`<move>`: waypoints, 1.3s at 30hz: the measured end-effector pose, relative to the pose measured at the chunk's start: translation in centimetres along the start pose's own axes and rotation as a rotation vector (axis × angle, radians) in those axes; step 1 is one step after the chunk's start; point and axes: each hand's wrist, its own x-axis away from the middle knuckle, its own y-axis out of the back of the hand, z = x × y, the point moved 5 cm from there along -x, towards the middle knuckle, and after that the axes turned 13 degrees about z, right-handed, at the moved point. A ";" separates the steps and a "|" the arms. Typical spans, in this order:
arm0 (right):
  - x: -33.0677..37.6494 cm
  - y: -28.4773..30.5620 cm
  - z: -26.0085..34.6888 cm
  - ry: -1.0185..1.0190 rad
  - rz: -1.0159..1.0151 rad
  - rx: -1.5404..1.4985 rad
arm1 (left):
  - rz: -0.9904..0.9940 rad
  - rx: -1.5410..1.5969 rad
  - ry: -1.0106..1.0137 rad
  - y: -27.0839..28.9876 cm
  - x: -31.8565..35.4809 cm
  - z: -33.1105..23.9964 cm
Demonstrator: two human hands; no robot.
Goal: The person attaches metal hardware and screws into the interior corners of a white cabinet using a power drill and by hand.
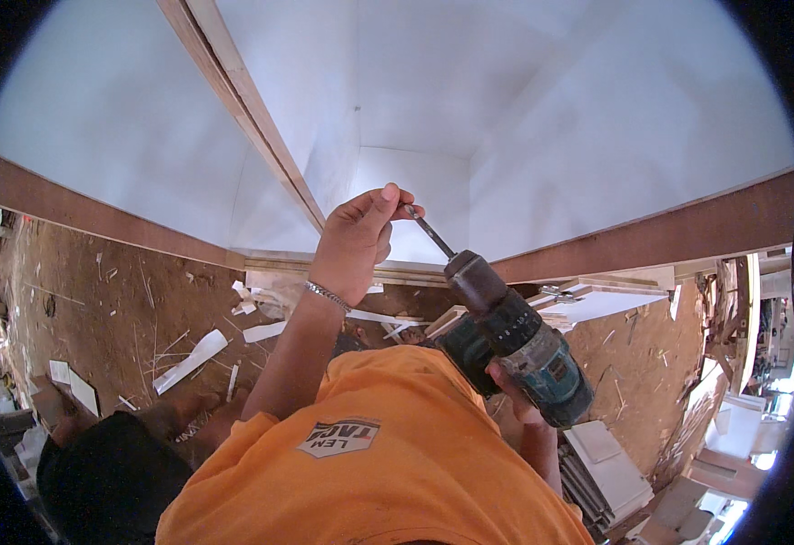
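A teal and black cordless drill (pixel 551 363) is held in my right hand (pixel 512 392), which wraps round its grip; the drill body hides part of the fingers. From its chuck a long thin bit (pixel 431 233) points up and to the left. Thumb and fingers of my left hand (pixel 365 227) are pinched together at the bit's tip. Whatever small thing sits between those fingertips is too small to make out. Just beyond both hands stands a white-lined cabinet (pixel 415 168) with wooden edges.
A wooden divider (pixel 251 109) splits the cabinet, and a brown front rail (pixel 651 236) runs across it. Scraps such as a white strip (pixel 191 361) litter the dirt floor (pixel 97 300). Stacked panels (pixel 606 472) lie at lower right. A person in dark clothing (pixel 111 481) is at lower left.
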 end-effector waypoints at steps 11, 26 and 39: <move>-0.1 -2.1 3.1 0.057 -0.042 -0.103 | -0.059 -0.091 -0.132 -0.7 1.8 -1.3; -0.6 -3.7 0.1 0.010 -0.051 -0.017 | -0.043 0.399 0.035 1.3 2.5 0.7; -6.6 1.8 -5.7 -0.028 -0.006 -0.063 | 0.109 -0.075 0.078 4.3 -5.1 6.0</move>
